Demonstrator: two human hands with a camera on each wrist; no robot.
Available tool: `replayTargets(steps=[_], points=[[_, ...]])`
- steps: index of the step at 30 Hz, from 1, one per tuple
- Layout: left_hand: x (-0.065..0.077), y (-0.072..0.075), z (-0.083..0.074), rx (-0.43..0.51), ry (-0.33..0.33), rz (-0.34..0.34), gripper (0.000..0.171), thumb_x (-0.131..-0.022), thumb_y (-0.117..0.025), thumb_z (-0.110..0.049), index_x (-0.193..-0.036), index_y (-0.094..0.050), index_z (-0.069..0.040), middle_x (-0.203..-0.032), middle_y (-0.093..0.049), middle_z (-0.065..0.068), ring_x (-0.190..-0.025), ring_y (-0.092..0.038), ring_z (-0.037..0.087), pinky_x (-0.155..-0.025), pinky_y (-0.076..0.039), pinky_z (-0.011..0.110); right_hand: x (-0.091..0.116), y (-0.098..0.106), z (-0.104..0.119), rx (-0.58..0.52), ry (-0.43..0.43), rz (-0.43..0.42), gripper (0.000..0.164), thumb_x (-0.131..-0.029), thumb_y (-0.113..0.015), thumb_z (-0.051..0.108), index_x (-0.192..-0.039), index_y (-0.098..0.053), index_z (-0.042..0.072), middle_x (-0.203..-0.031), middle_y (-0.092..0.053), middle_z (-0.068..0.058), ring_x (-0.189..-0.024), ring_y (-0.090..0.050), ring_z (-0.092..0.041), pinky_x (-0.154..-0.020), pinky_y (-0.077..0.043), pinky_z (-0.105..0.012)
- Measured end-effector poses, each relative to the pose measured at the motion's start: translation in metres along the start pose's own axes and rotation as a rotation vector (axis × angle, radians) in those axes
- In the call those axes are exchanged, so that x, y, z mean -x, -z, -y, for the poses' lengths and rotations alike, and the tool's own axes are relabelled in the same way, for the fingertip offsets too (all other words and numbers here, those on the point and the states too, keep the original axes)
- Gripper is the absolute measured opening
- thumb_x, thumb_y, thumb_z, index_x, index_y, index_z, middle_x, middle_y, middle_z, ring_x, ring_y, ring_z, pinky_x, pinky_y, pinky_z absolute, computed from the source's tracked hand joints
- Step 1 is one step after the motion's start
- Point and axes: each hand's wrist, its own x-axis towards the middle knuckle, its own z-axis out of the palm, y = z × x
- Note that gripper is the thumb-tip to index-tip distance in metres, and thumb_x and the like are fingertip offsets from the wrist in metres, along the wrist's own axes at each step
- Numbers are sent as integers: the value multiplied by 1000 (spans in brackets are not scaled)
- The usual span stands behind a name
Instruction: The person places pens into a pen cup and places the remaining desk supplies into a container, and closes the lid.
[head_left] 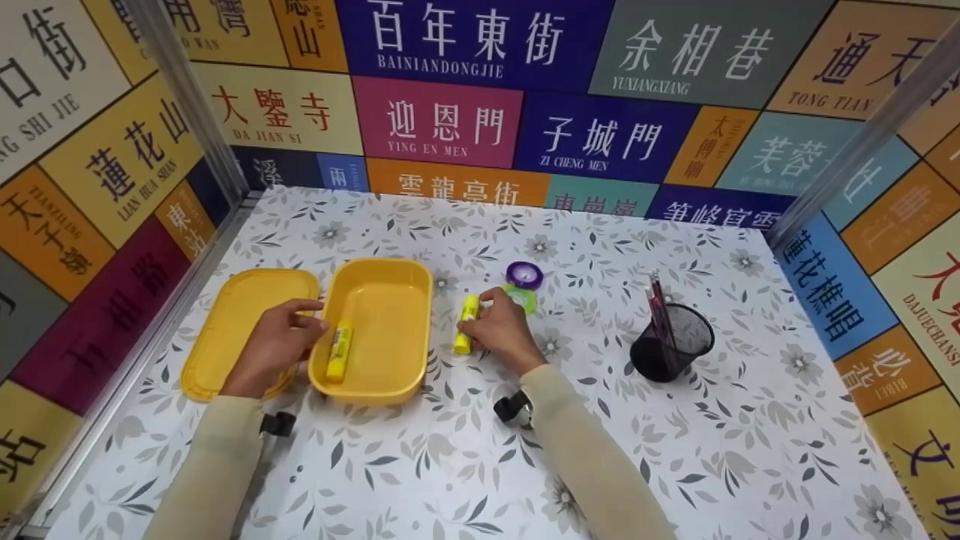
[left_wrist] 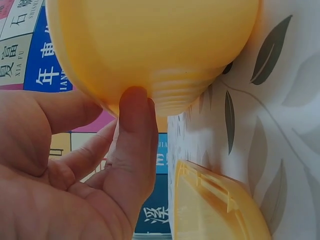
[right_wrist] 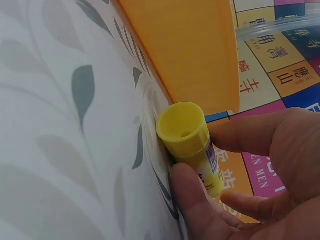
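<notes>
A yellow plastic box (head_left: 382, 300) stands without its lid on the table. My left hand (head_left: 281, 337) is at its left wall, pinching the rim; in the left wrist view a fingertip (left_wrist: 134, 107) presses on the outer side. One yellow glue stick (head_left: 340, 351) lies inside the box, against the left wall. To the right of the box, my right hand (head_left: 506, 330) pinches a second glue stick (right_wrist: 185, 130) between thumb and fingers, close to the tabletop. Its hollow yellow end faces the right wrist camera.
The yellow lid (head_left: 217, 330) lies left of the box, partly under my left forearm. Beyond my right hand are a purple tape roll (head_left: 524, 274) and a green one (head_left: 523, 298), partly hidden. A black mesh pen cup (head_left: 671, 349) at the right leans and holds pencils (head_left: 660, 311).
</notes>
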Motion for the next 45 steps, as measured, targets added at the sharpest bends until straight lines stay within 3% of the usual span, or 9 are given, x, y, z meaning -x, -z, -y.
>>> replayTargets(steps=[8, 15, 19, 24, 28, 31, 34, 39, 45], points=[[2, 0, -3, 30, 18, -1, 53, -107, -63, -27, -156, -48, -16, -132, -61, 16, -105, -68, 28, -85, -63, 30, -3, 1, 7, 66, -12, -8, 81, -80, -83, 13, -153, -49, 5, -110, -70, -11, -72, -72, -18, -64, -63, -30], [4, -1, 1, 81, 6, 5, 52, -107, -64, -23, -156, -48, -17, -130, -60, 17, -103, -68, 27, -83, -64, 33, -3, 0, 9, 152, -14, -18, 77, -76, -76, 10, -149, -53, 5, -110, -71, -11, -73, -68, -17, -61, -60, -29], [2, -2, 3, 90, 11, 9, 53, -107, -65, -22, -157, -48, -18, -131, -60, 16, -105, -68, 28, -84, -65, 34, -3, 0, 9, 131, -45, 2, 79, -77, -76, 9, -151, -51, 7, -111, -71, -11, -68, -67, -18, -60, -60, -30], [2, -1, 2, 84, 34, 23, 55, -106, -65, -23, -158, -46, -21, -134, -59, 15, -109, -67, 30, -88, -64, 33, -4, 1, 8, 35, -77, 49, 74, -79, -75, 9, -149, -52, 8, -111, -72, -12, -69, -69, -18, -63, -62, -32], [4, 1, 3, 87, 43, 39, 63, -102, -71, -26, -159, -45, -22, -138, -57, 14, -113, -66, 30, -91, -63, 32, -3, 5, 8, -130, -72, 106, 70, -78, -73, 7, -145, -50, 10, -90, -70, -9, -62, -66, -20, -60, -62, -36], [3, 2, 6, 98, 36, 44, 67, -100, -75, -26, -160, -45, -22, -140, -55, 14, -116, -65, 29, -91, -63, 31, -3, 7, 10, -237, -67, 140, 69, -79, -72, 5, -143, -48, 11, -85, -69, -9, -60, -67, -21, -63, -64, -39], [3, 1, 8, 103, 12, 42, 64, -102, -72, -25, -159, -45, -22, -140, -54, 15, -117, -65, 30, -91, -63, 31, -3, 6, 12, -285, -61, 158, 67, -80, -72, 3, -142, -48, 12, -94, -71, -12, -64, -72, -22, -71, -66, -42], [3, -1, 10, 127, -14, 50, 59, -104, -69, -25, -158, -46, -23, -140, -53, 14, -116, -64, 30, -90, -63, 31, -2, 3, 17, -328, -45, 173, 67, -79, -72, 1, -141, -48, 11, -99, -66, -12, -69, -74, -24, -72, -66, -43], [3, 0, 14, 157, -22, 66, 57, -106, -66, -25, -158, -44, -22, -140, -50, 14, -112, -65, 31, -91, -63, 34, 2, 0, 27, -325, -27, 172, 67, -79, -73, 1, -141, -49, 12, -105, -61, -14, -72, -72, -24, -80, -66, -50]])
